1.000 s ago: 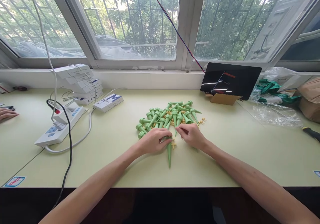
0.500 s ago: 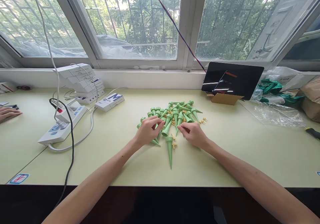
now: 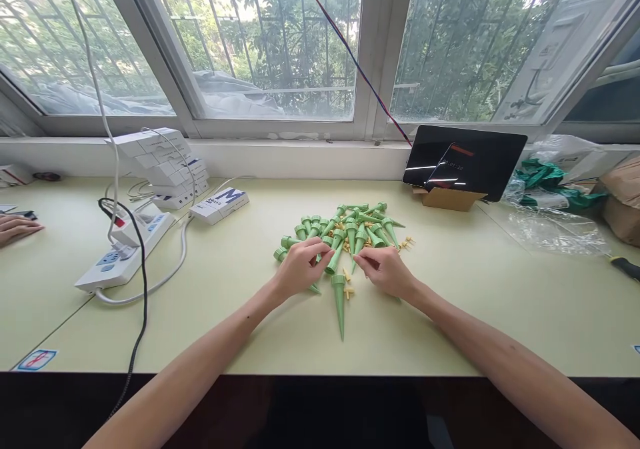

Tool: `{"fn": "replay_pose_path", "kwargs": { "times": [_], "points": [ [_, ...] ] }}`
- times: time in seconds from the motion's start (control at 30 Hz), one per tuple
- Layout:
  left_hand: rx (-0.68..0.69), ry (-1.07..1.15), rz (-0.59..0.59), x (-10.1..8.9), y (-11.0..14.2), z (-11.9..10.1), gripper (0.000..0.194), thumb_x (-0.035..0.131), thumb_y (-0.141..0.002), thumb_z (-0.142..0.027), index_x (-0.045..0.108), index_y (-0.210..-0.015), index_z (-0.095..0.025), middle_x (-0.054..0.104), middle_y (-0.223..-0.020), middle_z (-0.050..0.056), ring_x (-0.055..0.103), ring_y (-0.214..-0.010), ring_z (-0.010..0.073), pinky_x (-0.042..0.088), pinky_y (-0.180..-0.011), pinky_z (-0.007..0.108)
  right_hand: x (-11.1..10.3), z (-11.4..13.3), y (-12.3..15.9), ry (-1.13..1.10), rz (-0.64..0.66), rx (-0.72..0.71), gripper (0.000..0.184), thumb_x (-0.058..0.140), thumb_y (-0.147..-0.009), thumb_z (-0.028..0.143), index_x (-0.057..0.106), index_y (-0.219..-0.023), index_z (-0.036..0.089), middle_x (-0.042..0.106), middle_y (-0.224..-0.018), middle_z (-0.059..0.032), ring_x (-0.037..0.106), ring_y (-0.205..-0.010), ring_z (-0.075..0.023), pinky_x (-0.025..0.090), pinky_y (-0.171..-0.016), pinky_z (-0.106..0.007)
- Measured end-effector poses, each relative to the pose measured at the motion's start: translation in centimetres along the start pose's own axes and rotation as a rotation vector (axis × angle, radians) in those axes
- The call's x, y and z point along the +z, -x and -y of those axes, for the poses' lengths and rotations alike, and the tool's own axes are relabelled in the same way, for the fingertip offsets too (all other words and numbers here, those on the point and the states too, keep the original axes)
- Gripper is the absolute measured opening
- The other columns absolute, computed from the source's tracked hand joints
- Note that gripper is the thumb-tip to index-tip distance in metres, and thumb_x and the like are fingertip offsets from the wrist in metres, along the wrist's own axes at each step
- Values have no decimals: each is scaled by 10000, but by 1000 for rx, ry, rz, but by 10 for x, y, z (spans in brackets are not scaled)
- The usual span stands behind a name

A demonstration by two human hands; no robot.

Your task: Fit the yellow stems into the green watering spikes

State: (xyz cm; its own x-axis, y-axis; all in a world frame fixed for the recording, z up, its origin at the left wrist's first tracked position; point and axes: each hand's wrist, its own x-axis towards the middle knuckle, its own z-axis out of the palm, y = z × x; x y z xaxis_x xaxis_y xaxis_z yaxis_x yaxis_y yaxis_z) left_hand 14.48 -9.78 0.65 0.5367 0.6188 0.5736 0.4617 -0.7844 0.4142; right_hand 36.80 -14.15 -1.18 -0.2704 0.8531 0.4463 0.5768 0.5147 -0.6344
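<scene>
A heap of green plastic watering spikes [image 3: 361, 237] lies on the table, with small yellow pieces [image 3: 409, 242] scattered among and beside them. My left hand [image 3: 304, 266] is at the heap's near left side, thumb and forefinger pinched together; whatever they hold, if anything, is too small to make out. Facing it across a short gap, my right hand [image 3: 384, 266] is also closed in a pinch at the near right side, its fingertips' contents hidden. One single spike [image 3: 339, 305] lies between my forearms, tip toward me, beside a yellow T-shaped piece [image 3: 349, 291].
On the left stand a power strip [image 3: 123, 252] with cables, stacked white boxes [image 3: 170, 165] and one loose box [image 3: 220, 205]. Another person's hand [image 3: 19, 227] rests at the left edge. A tablet [image 3: 465, 162] leans at the back right, near plastic bags [image 3: 555, 189] and a tool's handle [image 3: 625, 267].
My left hand has shifted slightly right and toward me, closer to the right hand. The right hand and the heap stay nearly as they were.
</scene>
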Motion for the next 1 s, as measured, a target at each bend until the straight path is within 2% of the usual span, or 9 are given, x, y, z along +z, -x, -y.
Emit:
{"fn": "replay_pose_path", "kwargs": {
  "times": [0.13,0.23,0.3,0.4,0.5,0.67,0.83,1.0],
  "points": [
    [21,-7,22,0,1,-1,261,507,-940,-268,628,-731,-169,554,-678,-4,380,-494,73,348,-514,228,1,3,1,7,5,-11,356,461,-973,358,584,-682,193,505,-535,18,411,-490,-118,347,-528,-260],
    [19,11,31,1,2,-2,235,507,-940,-269,640,-773,-172,569,-716,3,382,-493,69,350,-512,225,3,7,2,2,-67,-11,237,483,-965,337,638,-856,194,590,-633,-5,489,-546,-137,406,-566,-267],
    [20,36,52,1,3,-2,206,510,-939,-272,648,-823,-172,578,-764,11,384,-491,63,352,-507,221,4,8,2,18,-140,-27,179,499,-957,305,634,-980,190,638,-730,-33,556,-650,-167,452,-633,-285],
    [40,49,116,2,5,-4,187,512,-938,-277,646,-863,-170,576,-820,19,363,-484,56,354,-501,220,5,9,-1,111,-187,-91,162,495,-951,233,616,-1043,177,655,-843,-69,577,-841,-213,468,-777,-329],
    [57,35,172,3,6,-7,205,493,-944,-278,648,-864,-171,573,-836,24,354,-486,60,357,-508,230,7,9,-6,279,-159,-110,174,478,-952,191,615,-1057,171,644,-937,-92,541,-935,-236,431,-869,-367],
    [64,22,202,7,8,-12,221,478,-944,-261,656,-846,-173,566,-812,26,399,-514,79,354,-515,238,14,9,-13,503,-69,-101,193,475,-953,184,649,-1035,176,597,-1017,-107,491,-1002,-253,372,-906,-381],
    [59,24,208,8,8,-13,225,475,-950,-260,654,-843,-175,560,-818,24,410,-529,82,352,-519,236,20,8,-19,592,-18,-54,168,499,-939,192,658,-991,170,551,-1016,-117,464,-981,-256,364,-876,-377],
    [74,17,223,7,9,-15,228,471,-956,-259,649,-850,-165,572,-840,31,430,-555,87,372,-562,236,21,4,-21,620,-26,10,174,517,-933,221,667,-997,159,526,-954,-114,465,-932,-253,372,-845,-379]
  ]
}}
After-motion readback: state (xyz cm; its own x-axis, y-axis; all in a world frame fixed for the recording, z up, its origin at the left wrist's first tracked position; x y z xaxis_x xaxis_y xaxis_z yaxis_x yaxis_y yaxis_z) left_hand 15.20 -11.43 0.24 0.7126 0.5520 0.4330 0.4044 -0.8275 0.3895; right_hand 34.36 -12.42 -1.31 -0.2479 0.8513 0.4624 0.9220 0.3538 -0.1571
